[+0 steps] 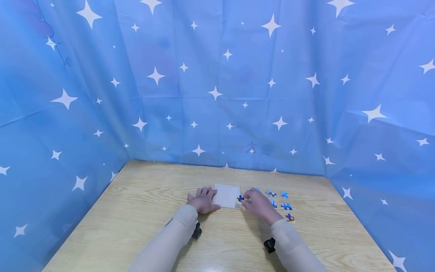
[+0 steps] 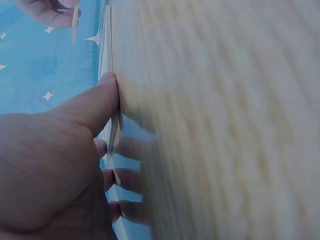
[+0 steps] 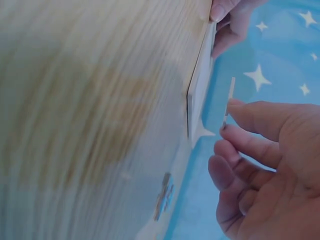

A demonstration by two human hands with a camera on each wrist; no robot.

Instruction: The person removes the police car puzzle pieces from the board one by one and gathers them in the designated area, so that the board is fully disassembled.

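Observation:
A shallow white puzzle tray (image 1: 225,195) lies flat on the table. My left hand (image 1: 203,202) rests at its left side with spread fingers, and in the left wrist view the thumb (image 2: 97,102) touches the tray's near edge. Just over the tray's right edge, my right hand (image 1: 259,204) pinches a dark blue jigsaw piece (image 1: 240,198) between thumb and finger. That piece (image 3: 229,100) shows edge-on in the right wrist view, held above the tray (image 3: 199,82).
Several loose jigsaw pieces lie right of the tray, among them a blue one (image 1: 286,206), another (image 1: 284,195) behind it and a red-and-blue one (image 1: 289,217) nearer me. Some are partly behind my right hand. A blue star-patterned curtain (image 1: 217,128) surrounds the wooden table (image 1: 159,189).

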